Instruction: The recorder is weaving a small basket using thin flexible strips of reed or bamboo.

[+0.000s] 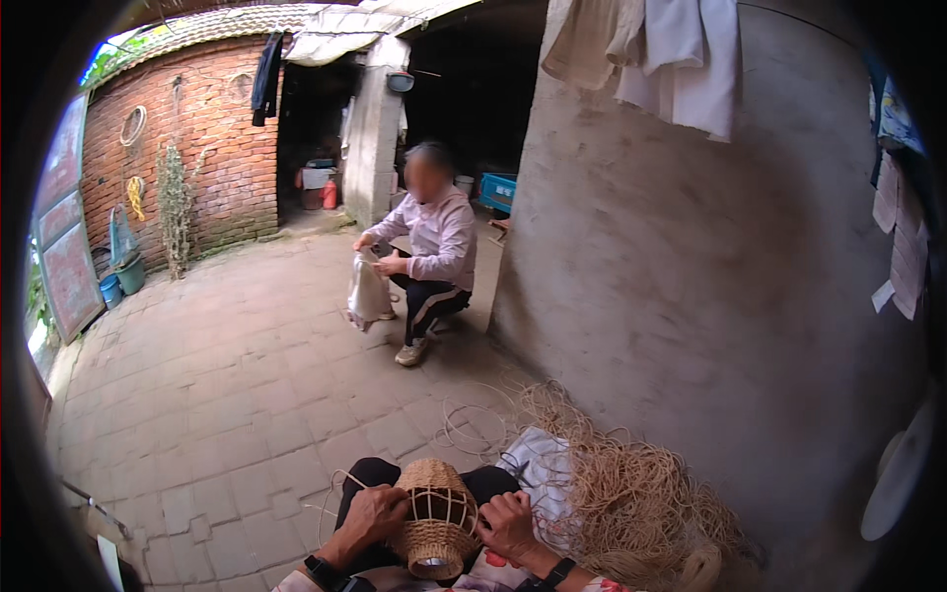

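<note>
On my lap lies a woven cord basket, straw-coloured, with closely woven bands at both ends and open ribs between them. Its narrower round end faces me. My left hand grips its left side, the fingers curled against the weave. At the right side of the ribs, my right hand is closed in a pinch close to the basket; what it pinches is hidden by the fingers. A thin loose strand curves out beyond my left hand.
A big tangled heap of straw cord lies at my right on a white sheet, against a plastered wall. Ahead, a person crouches on the brick paving, holding a pale cloth bag. Buckets stand far left.
</note>
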Demonstrator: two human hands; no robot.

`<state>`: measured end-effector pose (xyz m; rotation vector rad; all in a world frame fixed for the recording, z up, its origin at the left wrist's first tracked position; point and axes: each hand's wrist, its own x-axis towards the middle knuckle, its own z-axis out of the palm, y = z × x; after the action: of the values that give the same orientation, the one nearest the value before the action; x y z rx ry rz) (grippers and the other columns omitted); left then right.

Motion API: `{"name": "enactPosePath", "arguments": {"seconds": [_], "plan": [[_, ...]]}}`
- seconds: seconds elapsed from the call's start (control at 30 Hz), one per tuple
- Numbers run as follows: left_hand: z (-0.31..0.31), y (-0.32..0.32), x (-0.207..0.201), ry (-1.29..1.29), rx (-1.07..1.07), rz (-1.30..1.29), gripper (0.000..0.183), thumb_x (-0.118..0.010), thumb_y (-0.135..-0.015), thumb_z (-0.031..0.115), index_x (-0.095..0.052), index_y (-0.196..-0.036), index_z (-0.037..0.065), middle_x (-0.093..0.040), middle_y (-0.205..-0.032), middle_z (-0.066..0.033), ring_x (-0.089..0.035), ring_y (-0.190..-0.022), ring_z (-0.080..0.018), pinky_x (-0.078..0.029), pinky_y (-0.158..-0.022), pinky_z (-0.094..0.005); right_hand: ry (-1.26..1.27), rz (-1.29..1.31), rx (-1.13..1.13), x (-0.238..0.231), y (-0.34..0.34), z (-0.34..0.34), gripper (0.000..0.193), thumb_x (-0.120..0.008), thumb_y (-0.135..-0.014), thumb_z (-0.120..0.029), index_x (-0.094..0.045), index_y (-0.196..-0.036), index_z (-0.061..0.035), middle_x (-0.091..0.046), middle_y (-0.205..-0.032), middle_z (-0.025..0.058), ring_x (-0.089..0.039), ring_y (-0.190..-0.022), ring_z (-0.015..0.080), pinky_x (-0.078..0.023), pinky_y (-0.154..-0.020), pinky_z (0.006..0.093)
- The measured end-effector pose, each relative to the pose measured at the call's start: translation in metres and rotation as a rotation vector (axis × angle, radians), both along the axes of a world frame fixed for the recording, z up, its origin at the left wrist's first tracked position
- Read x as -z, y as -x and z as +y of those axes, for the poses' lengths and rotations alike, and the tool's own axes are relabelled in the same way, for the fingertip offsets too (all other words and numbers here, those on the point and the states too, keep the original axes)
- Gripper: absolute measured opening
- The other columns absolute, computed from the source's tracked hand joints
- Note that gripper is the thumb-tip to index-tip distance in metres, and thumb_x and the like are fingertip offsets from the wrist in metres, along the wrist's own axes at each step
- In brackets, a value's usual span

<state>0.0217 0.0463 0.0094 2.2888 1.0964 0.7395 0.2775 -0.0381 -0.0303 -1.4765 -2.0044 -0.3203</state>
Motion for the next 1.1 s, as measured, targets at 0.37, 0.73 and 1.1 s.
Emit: {"name": "enactPosePath", "arguments": {"seconds": [0.37, 0.73, 1.1], "plan": [[-0.003, -0.004, 0.005, -0.011, 0.012, -0.011, 0.027, -0.051, -0.090, 0.025, -0.069, -0.094, 0.006, -0.067, -0.088, -0.0187, -0.065, -0.080, -0.0371, -0.052, -0.068, -0.0449, 0.023, -0.001, 0.014, -0.001, -0.006, 0.000, 0.017, -0.068, -0.073, -0.020, -0.054, -0.069, -0.0107, -0.049, -0.074, 0.0071, -0.051, -0.077, 0.0266, -0.036, -0.079, 0.0444], [-0.002, -0.003, 0.004, -0.009, -0.007, 0.047, 0.029, -0.049, -0.089, 0.025, -0.069, -0.096, 0.006, -0.068, -0.082, -0.0185, -0.067, -0.077, -0.0358, -0.053, -0.068, -0.0442, 0.000, -0.003, 0.008, -0.004, -0.002, 0.000, 0.018, -0.068, -0.071, -0.020, -0.054, -0.068, -0.0097, -0.049, -0.072, 0.0072, -0.050, -0.075, 0.0264, -0.034, -0.077, 0.0423], [0.029, 0.063, 0.041, -0.277, -0.408, -0.021, 0.007, -0.065, -0.078, 0.014, -0.067, -0.080, 0.008, -0.064, -0.069, -0.0187, -0.064, -0.065, -0.0389, -0.052, -0.058, -0.0447, 0.008, 0.003, 0.016, -0.008, -0.004, -0.007, 0.021, -0.071, -0.072, -0.024, -0.056, -0.069, -0.0095, -0.048, -0.073, 0.0078, -0.050, -0.076, 0.0268, -0.034, -0.079, 0.0431]]}}
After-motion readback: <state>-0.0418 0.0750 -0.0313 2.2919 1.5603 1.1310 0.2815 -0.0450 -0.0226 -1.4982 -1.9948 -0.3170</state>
